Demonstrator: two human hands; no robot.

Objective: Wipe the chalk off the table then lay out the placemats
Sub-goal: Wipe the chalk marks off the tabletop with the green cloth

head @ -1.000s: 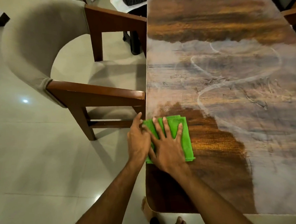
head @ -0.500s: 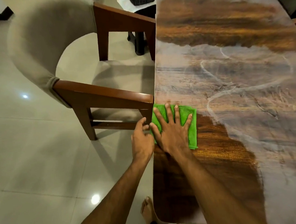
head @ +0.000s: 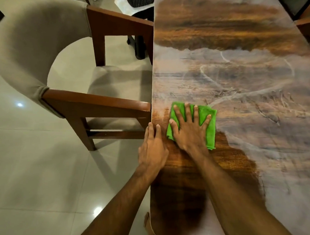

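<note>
Pushed farther up the tabletop [head: 236, 32] than before, green cloth [head: 209, 127] lies under the flat, spread right hand [head: 191, 131] — left hand [head: 152, 149] rests open at the near edge, gripping nothing.

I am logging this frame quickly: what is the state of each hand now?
Left hand: open, flat on the table edge, holding nothing.
Right hand: open, fingers spread, pressing the green cloth flat.

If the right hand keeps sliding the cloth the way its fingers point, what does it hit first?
Nothing solid, as far as shown. The right hand on the green cloth points up the table; ahead lies only chalk haze, then a wiped brown band.
</note>
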